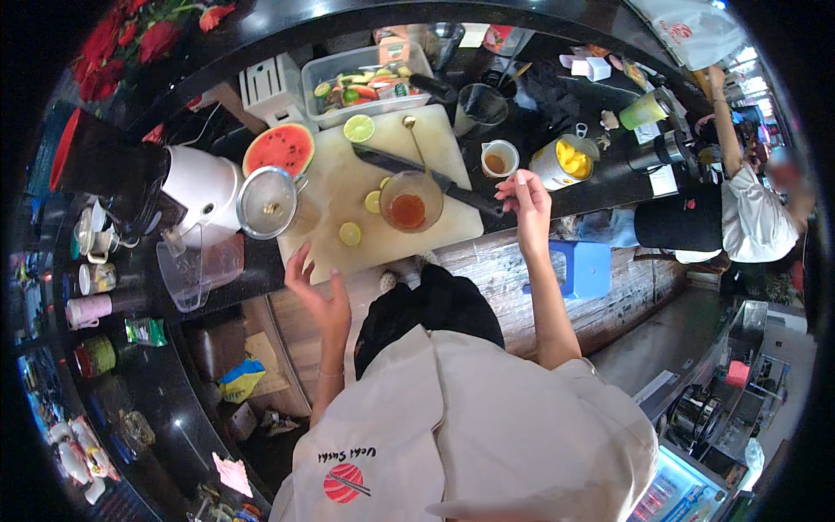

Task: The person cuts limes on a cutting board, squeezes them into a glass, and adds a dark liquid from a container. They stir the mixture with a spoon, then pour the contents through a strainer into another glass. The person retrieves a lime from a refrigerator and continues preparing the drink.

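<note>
My left hand (321,297) is open and empty, held at the near edge of the white cutting board (317,187). My right hand (527,202) is raised near a small white cup (499,158) of brown contents. Its fingers are loosely bent and apart, with nothing seen in them. A clear bowl (424,184) with reddish-brown liquid stands on the board. Around it are a black-handled knife (461,193), a long gold spoon (409,123) and cut limes (358,129). A mesh strainer (266,202) sits at the board's left, near half a watermelon (278,150).
At left stands a white and black juicer (202,187) with a clear plastic container (187,274). Behind the board is a tub of cut fruit (365,109). A can of yellow fruit pieces (561,165) stands at right. A blue stool (584,270) is below; another person (757,213) stands far right.
</note>
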Tool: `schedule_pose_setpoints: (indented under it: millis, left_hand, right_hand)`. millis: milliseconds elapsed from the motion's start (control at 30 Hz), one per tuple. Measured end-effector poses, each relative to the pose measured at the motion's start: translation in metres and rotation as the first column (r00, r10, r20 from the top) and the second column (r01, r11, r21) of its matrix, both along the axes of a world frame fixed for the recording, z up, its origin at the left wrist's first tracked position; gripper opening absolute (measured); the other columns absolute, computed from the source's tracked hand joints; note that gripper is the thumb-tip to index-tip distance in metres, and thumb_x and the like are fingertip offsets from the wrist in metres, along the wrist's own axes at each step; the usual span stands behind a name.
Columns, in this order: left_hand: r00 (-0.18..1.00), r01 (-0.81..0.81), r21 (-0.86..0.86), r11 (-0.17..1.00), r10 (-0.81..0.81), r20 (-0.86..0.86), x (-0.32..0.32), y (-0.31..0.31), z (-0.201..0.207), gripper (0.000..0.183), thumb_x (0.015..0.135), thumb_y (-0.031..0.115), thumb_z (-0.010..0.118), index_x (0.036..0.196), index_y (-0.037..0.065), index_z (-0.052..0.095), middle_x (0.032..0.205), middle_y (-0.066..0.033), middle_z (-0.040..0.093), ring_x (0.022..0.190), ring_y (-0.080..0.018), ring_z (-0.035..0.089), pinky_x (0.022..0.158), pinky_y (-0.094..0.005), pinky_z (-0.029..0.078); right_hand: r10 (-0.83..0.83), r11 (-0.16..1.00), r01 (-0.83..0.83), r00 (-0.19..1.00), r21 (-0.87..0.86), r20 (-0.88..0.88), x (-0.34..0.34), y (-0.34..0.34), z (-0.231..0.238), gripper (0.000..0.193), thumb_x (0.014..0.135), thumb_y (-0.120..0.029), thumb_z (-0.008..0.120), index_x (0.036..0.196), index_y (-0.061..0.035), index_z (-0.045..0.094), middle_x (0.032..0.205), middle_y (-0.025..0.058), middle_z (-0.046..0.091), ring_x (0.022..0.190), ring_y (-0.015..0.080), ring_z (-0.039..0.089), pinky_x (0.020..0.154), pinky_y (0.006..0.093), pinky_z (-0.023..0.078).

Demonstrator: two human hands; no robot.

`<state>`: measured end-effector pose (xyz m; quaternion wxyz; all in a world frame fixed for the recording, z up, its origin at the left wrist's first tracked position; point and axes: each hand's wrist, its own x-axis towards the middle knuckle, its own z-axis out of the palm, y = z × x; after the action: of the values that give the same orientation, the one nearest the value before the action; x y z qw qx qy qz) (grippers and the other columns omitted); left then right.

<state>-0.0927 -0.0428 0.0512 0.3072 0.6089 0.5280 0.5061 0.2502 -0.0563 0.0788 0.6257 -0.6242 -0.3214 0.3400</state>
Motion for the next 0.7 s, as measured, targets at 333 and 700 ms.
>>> schedule_pose_setpoints:
  millis: [333,700]
  left_hand:
    - [1.000,0.018,-0.057,0.998,-0.018,0.003,-0.004,-0.009,-0.003,0.055,0.086,0.001,0.061,0.137,0.002,0.039,0.140,-0.0156,0.047,0.132,-0.0296,0.044,0.106,-0.0440,0.038]
    - [0.997,-0.012,-0.120,0.993,0.002,-0.083,-0.021,-0.018,-0.008,0.050,0.087,0.004,0.061,0.134,0.002,0.044,0.136,-0.0142,0.050,0.129,-0.0293,0.047,0.103,-0.0438,0.039]
  right_hand:
    - [0.026,0.964,-0.220,0.640,0.151,0.768,-0.068,0.007,0.027,0.014,0.084,-0.003,0.072,0.097,-0.0019,0.067,0.094,0.0117,0.066,0.079,0.0253,0.067,0.071,0.0332,0.055]
    - [0.055,0.893,-0.446,0.246,0.063,0.968,-0.059,0.021,0.035,0.025,0.078,-0.001,0.074,0.101,-0.0057,0.068,0.103,0.0115,0.065,0.090,0.0304,0.067,0.075,0.0387,0.056]
